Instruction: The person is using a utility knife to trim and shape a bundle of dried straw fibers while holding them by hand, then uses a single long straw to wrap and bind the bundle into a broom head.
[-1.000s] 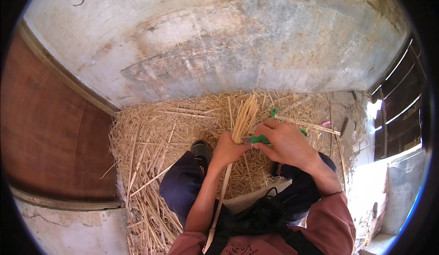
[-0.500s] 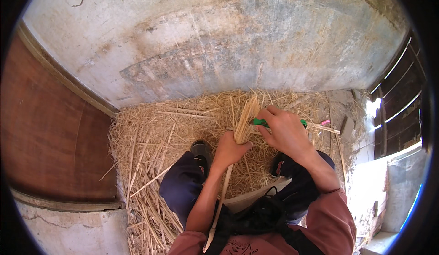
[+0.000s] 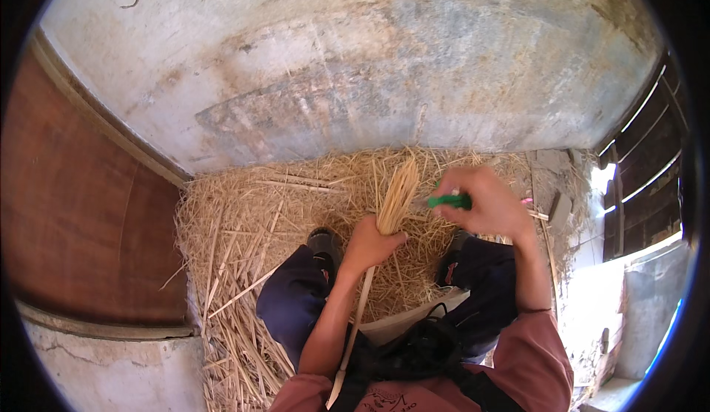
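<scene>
My left hand (image 3: 373,243) is wrapped round a pale bamboo stick (image 3: 362,297), just below its upper end, which fans into a tuft of thin split strips (image 3: 399,194). From the hand the stick slants down past my left forearm toward my lap. To the right of the tuft and apart from it, my right hand (image 3: 488,203) grips a green-handled knife (image 3: 452,202). Its short blade points left toward the strips. Motion blurs the right hand a little.
Straw and shavings (image 3: 296,205) cover the floor between my shoes. Longer split sticks (image 3: 240,353) lie heaped at the left. Ahead rises a stained wall (image 3: 355,64); a brown wooden panel (image 3: 96,205) closes the left side. A block (image 3: 560,208) lies at the right.
My right hand has drawn the knife right, away from the strips it was touching or close against. My left hand and the stick have stayed nearly in place.
</scene>
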Available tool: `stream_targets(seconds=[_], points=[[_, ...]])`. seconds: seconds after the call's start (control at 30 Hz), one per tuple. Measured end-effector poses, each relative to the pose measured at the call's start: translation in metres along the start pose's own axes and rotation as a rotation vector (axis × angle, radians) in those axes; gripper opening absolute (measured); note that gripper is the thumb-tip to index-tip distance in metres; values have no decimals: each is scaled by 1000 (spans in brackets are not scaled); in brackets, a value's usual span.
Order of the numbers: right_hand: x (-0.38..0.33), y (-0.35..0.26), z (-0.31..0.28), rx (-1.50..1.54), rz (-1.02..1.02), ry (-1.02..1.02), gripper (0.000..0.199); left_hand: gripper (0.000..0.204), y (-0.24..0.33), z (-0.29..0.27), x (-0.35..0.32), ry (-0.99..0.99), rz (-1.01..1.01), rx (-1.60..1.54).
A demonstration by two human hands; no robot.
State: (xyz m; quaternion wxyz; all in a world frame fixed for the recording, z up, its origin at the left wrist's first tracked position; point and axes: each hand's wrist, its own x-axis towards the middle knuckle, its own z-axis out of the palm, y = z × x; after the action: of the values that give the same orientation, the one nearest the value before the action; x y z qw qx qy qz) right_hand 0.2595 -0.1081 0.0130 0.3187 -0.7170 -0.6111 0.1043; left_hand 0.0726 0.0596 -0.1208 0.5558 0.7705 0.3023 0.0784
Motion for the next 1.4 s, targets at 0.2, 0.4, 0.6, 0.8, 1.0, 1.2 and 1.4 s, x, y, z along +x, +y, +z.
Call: stream_targets(seconds=[0.2,0.4,0.6,0.8,1.0,1.2,1.4], points=[[-8,-31,43,-262,-11,-35,24,28,6,3,1,19,141,28],[-8,-34,39,-257,-25,-66,25,31,2,4,1,59,151,58],[-7,-27,52,-351,17,-5,23,31,16,2,-3,82,106,143],[7,-10,47,-407,159,205,19,34,10,8,-5,78,119,199],[14,30,-4,-453,248,620,15,35,18,7,-8,98,114,179],[-4,-25,18,-13,141,108,16,32,7,6,-2,187,96,297],[-10,-40,57,-267,57,60,21,29,15,10,-4,223,116,325]])
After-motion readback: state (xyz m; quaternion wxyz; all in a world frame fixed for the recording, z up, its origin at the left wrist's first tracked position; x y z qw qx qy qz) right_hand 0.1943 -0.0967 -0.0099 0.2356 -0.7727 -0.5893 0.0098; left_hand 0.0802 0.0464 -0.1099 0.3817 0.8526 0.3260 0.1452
